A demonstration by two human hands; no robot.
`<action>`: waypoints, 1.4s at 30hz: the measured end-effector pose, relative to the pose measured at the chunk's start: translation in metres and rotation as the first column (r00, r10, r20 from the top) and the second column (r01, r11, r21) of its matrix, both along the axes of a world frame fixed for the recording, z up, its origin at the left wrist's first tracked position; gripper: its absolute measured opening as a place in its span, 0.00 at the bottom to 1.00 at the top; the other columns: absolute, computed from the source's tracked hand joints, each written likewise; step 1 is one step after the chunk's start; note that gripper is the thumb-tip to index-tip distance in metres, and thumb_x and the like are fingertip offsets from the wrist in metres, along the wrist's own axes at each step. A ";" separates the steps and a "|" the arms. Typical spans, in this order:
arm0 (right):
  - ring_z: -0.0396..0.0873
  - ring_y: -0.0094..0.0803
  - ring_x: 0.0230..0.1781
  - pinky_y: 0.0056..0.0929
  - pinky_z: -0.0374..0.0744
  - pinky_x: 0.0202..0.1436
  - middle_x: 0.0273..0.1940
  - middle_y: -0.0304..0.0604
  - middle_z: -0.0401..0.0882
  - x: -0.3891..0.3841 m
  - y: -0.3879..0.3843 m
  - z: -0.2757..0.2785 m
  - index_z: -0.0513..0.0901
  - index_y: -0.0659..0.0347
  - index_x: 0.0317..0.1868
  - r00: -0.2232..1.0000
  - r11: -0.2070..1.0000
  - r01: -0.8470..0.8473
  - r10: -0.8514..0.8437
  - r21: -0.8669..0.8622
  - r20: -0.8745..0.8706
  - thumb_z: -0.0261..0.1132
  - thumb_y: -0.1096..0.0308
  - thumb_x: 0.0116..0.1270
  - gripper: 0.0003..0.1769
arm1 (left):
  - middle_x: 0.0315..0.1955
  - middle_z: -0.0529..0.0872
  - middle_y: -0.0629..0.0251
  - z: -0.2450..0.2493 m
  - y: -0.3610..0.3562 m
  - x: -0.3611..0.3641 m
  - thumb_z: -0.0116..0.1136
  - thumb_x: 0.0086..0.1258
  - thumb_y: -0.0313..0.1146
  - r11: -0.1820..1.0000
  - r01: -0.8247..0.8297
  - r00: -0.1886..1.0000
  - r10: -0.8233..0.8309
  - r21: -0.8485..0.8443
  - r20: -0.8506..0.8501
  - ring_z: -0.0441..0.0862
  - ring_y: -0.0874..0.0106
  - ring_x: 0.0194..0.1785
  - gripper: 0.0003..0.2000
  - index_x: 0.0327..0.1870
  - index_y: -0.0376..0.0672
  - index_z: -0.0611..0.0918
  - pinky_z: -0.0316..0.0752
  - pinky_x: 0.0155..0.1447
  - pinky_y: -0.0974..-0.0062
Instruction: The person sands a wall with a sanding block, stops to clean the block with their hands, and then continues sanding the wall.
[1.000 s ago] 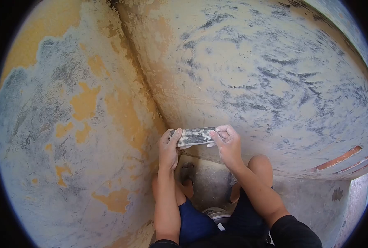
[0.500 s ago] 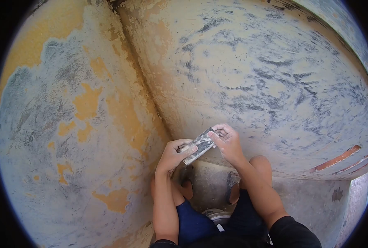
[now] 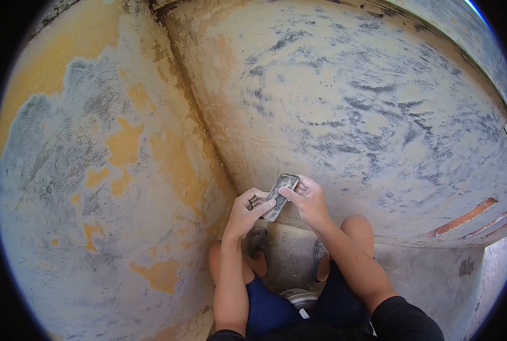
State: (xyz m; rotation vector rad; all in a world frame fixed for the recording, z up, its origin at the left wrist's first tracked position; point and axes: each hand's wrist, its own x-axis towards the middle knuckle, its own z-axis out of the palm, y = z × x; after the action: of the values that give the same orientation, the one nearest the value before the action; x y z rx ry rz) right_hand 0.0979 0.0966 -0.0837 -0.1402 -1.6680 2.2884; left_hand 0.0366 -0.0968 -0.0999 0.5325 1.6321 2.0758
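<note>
A dusty, dark grey sanding block [image 3: 288, 181] is held between both hands, in front of the corner of the walls. My left hand [image 3: 245, 212] pinches its lower left end, thumb on the upper face and fingers curled behind. My right hand [image 3: 311, 202] grips the right edge near the far end, with the thumb pressed on the face. White dust coats the fingers of both hands. The block's underside, turned away from me, is hidden.
To the left stands a wall [image 3: 54, 170] with yellow and grey patches. Another wall [image 3: 321, 108], streaked with dark marks, curves across the right. Reddish slots [image 3: 464, 217] mark its lower right. My feet rest on a grey floor [image 3: 287, 256], and something round lies between my legs.
The sanding block has turned steeper and tilted, showing more of its flat face. My left hand has shifted slightly right and up; my right hand has moved a little down and left.
</note>
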 end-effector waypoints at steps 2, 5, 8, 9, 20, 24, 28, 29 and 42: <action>0.88 0.26 0.53 0.28 0.85 0.61 0.52 0.45 0.92 0.001 0.003 0.003 0.85 0.73 0.60 0.999 0.998 -0.045 0.045 0.040 -0.004 0.77 0.79 0.72 0.18 | 0.45 0.93 0.65 0.005 -0.001 0.003 0.74 0.74 0.24 0.999 -0.017 0.999 0.016 -0.037 -0.030 0.88 0.79 0.48 0.11 0.55 0.34 0.89 0.83 0.55 0.76; 0.88 0.26 0.52 0.29 0.85 0.61 0.52 0.45 0.93 0.005 0.005 0.010 0.87 0.73 0.59 0.996 0.991 -0.093 0.092 0.092 0.016 0.78 0.78 0.71 0.18 | 0.45 0.95 0.63 0.008 -0.003 0.005 0.76 0.72 0.25 0.986 -0.079 0.990 0.060 -0.147 -0.126 0.89 0.77 0.48 0.15 0.58 0.33 0.91 0.84 0.56 0.75; 0.89 0.27 0.53 0.30 0.85 0.61 0.53 0.46 0.93 0.005 0.009 0.007 0.87 0.73 0.62 0.990 0.975 -0.127 0.136 0.183 -0.037 0.78 0.78 0.71 0.21 | 0.46 0.96 0.61 0.013 -0.001 0.007 0.77 0.70 0.26 0.957 -0.191 0.959 0.134 -0.217 -0.250 0.90 0.76 0.48 0.15 0.56 0.31 0.92 0.84 0.56 0.74; 0.89 0.27 0.53 0.30 0.85 0.61 0.53 0.46 0.93 0.005 0.009 0.008 0.87 0.73 0.62 0.990 0.975 -0.126 0.134 0.181 -0.036 0.78 0.78 0.71 0.21 | 0.46 0.96 0.60 0.014 0.000 0.008 0.78 0.69 0.26 0.943 -0.256 0.933 0.185 -0.212 -0.307 0.91 0.75 0.48 0.14 0.53 0.31 0.93 0.84 0.57 0.74; 0.89 0.22 0.48 0.27 0.85 0.60 0.49 0.43 0.96 0.023 0.015 0.043 0.94 0.67 0.56 0.996 0.881 -0.080 0.092 0.466 -0.003 0.80 0.72 0.69 0.16 | 0.44 0.97 0.59 0.017 -0.003 0.007 0.78 0.67 0.24 0.941 -0.213 0.947 0.133 -0.262 -0.292 0.91 0.74 0.47 0.14 0.52 0.30 0.93 0.85 0.56 0.74; 0.89 0.23 0.50 0.27 0.85 0.59 0.50 0.44 0.95 0.015 0.017 0.022 0.92 0.70 0.57 0.995 0.932 -0.102 0.099 0.347 0.028 0.78 0.73 0.72 0.16 | 0.40 0.95 0.64 0.012 0.002 0.009 0.75 0.71 0.23 0.981 -0.121 0.977 0.091 -0.150 -0.193 0.88 0.78 0.41 0.10 0.50 0.31 0.92 0.83 0.50 0.76; 0.87 0.23 0.50 0.25 0.84 0.57 0.50 0.45 0.93 0.010 0.017 0.015 0.88 0.73 0.58 0.990 0.986 -0.127 0.133 0.110 -0.043 0.74 0.73 0.78 0.14 | 0.44 0.94 0.63 -0.008 0.009 0.005 0.75 0.73 0.22 0.994 -0.024 0.999 0.028 0.103 -0.034 0.90 0.78 0.47 0.11 0.54 0.31 0.90 0.85 0.54 0.76; 0.87 0.23 0.50 0.24 0.84 0.56 0.50 0.45 0.92 0.009 0.017 0.014 0.87 0.74 0.58 0.991 0.985 -0.129 0.133 0.112 -0.030 0.72 0.74 0.79 0.13 | 0.44 0.94 0.64 -0.007 0.010 0.006 0.74 0.74 0.22 0.994 -0.007 1.000 0.009 0.110 -0.017 0.90 0.79 0.47 0.11 0.54 0.31 0.89 0.85 0.54 0.77; 0.84 0.21 0.48 0.23 0.81 0.52 0.51 0.43 0.91 -0.004 0.013 0.005 0.85 0.73 0.63 0.981 0.982 -0.186 0.185 -0.020 -0.063 0.71 0.70 0.81 0.18 | 0.39 0.91 0.69 0.022 0.024 0.032 0.75 0.74 0.21 0.956 -0.294 0.937 0.289 0.004 -0.198 0.86 0.81 0.41 0.11 0.54 0.34 0.89 0.80 0.46 0.80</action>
State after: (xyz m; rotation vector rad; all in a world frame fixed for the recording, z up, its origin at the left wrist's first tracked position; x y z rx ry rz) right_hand 0.0934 0.1098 -0.0783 0.0826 -1.6851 2.4225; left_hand 0.0690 -0.0733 -0.0783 0.5280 1.9508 2.2689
